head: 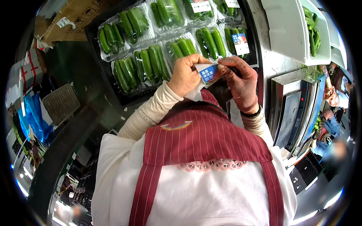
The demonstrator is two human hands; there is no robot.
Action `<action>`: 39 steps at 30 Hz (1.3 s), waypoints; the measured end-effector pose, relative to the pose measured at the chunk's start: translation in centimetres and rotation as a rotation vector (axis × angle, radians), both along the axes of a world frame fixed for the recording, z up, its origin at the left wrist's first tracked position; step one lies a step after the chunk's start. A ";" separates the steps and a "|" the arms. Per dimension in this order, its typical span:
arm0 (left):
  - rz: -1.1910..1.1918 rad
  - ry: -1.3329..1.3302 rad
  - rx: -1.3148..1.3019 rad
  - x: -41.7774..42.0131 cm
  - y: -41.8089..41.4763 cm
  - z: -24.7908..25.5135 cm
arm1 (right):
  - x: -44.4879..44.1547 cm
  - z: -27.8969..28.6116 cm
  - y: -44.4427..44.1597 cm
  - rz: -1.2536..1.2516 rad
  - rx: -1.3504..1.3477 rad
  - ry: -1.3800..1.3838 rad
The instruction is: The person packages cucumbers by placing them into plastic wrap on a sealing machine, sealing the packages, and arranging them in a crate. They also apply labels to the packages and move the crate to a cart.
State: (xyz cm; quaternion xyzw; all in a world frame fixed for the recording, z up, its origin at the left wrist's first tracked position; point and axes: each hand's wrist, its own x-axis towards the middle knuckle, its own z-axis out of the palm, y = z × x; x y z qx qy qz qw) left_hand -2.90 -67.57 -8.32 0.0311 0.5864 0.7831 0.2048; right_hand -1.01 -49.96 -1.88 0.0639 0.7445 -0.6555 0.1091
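My bare left hand (pixel 185 74) grips a strip of white backing paper with a blue printed adhesive label (pixel 209 74) on it. Thumb and fingers of my right hand (pixel 242 80), in a reddish work glove, pinch the label's right corner. Both hands are above the near edge of a black plastic crate (pixel 95 56). Inside it lie rows of film-wrapped trays of small cucumbers (pixel 152 62). One wrapped tray just beyond my right hand bears a blue and white label (pixel 240 44). Two trays in the far row carry labels too. My hands partly hide the nearest trays.
At the right, a white bin (pixel 294 31) holds loose cucumbers (pixel 312 32). Below it stands a metal machine (pixel 291 113) with a red light. A cardboard box (pixel 79 21) is at upper left, above a grey crate (pixel 60 104) and blue plastic (pixel 36 115). Co-workers (pixel 329 127) are far right.
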 end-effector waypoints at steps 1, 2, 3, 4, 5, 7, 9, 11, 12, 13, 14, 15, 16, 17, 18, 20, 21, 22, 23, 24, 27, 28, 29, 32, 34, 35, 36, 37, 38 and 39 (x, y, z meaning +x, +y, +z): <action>-0.016 -0.065 -0.017 0.4 0.0 -0.8 | -0.3 -0.8 0.2 0.018 0.078 0.096; -0.075 -0.046 -0.183 1.0 -0.3 -2.1 | -1.1 -0.6 0.3 0.043 0.165 0.100; -0.142 -0.027 -0.349 1.3 -0.9 -3.0 | -1.9 -0.5 0.5 0.003 0.058 0.003; -0.254 0.011 -0.484 1.4 -1.8 -3.0 | -2.8 -0.6 0.9 -0.035 -0.048 -0.094; -0.366 0.048 -0.618 1.7 -3.0 -2.9 | -3.7 -1.0 1.4 -0.072 -0.153 -0.192; -0.538 0.143 -0.859 2.7 -5.0 -2.2 | -6.3 -3.3 3.3 0.076 0.013 -0.186; -0.665 0.261 -1.076 3.8 -6.4 -1.2 | -8.8 -5.8 4.4 0.186 0.032 -0.228; -0.565 0.346 -1.024 3.9 -7.0 -0.7 | -10.0 -11.6 5.4 0.165 0.258 -0.063; -0.510 0.383 -0.997 3.9 -7.3 -0.5 | -10.6 -9.3 3.6 0.154 0.720 -0.109; -0.435 0.402 -0.962 3.7 -7.3 -0.2 | -10.8 -10.4 3.5 0.195 0.911 -0.042; -0.363 0.423 -0.924 3.3 -7.1 0.2 | -10.5 -9.9 3.1 0.172 1.016 0.092; -0.279 0.435 -0.890 3.1 -6.7 0.8 | -10.0 -9.2 2.6 0.160 1.116 0.235; -0.176 0.475 -0.818 2.6 -6.3 1.4 | -9.6 -8.3 2.4 0.086 1.103 0.291; -0.078 0.448 -0.708 2.2 -5.9 1.4 | -9.0 -7.3 2.1 0.011 1.089 0.345; -0.008 0.458 -0.694 1.6 -5.6 1.6 | -8.1 -5.1 1.6 0.007 0.987 0.301; 0.103 0.452 -0.604 0.4 -4.5 2.2 | -5.4 -2.0 1.0 0.128 0.373 0.052; 0.095 0.359 -0.508 0.2 -4.2 2.5 | -4.1 -0.4 0.2 0.195 0.141 -0.057; 0.088 0.333 -0.482 0.2 -4.1 2.6 | -2.9 1.2 -0.7 0.251 -0.075 -0.192; 0.082 0.307 -0.457 0.2 -4.1 2.7 | -1.8 1.1 -1.3 0.325 -0.121 -0.166; 0.097 0.362 -0.455 0.2 -4.3 2.3 | -0.9 1.0 -1.9 0.291 -0.063 -0.176; 0.231 0.613 -0.512 0.1 -4.7 1.9 | 1.0 2.3 -3.6 0.141 -0.156 -0.302; 0.336 0.753 -0.570 -0.3 -4.3 2.9 | 1.6 2.3 -4.1 0.131 -0.158 -0.293; 0.292 0.780 -0.516 -0.3 -4.5 3.4 | 2.0 2.3 -4.7 0.121 -0.160 -0.283; 0.053 0.711 -0.312 0.5 -5.7 4.0 | 3.0 2.7 -5.5 0.075 -0.055 -0.272; -0.062 0.491 -0.195 1.5 -6.2 3.4 | 2.9 3.8 -6.2 0.024 0.058 -0.258; -0.062 0.448 -0.184 1.8 -6.2 3.0 | 3.0 3.6 -6.4 0.000 0.064 -0.181; -0.062 0.394 -0.175 2.3 -6.4 2.8 | 3.4 3.1 -6.6 -0.024 0.067 -0.113; -0.062 0.341 -0.167 2.8 -6.4 2.8 | 3.7 2.8 -6.8 -0.046 0.070 -0.045; -0.013 0.367 -0.198 3.2 -6.4 3.1 | 3.7 2.8 -6.5 0.038 0.095 -0.063; -0.017 0.368 -0.213 3.3 -6.5 3.0 | 3.8 2.7 -6.6 0.043 0.070 -0.072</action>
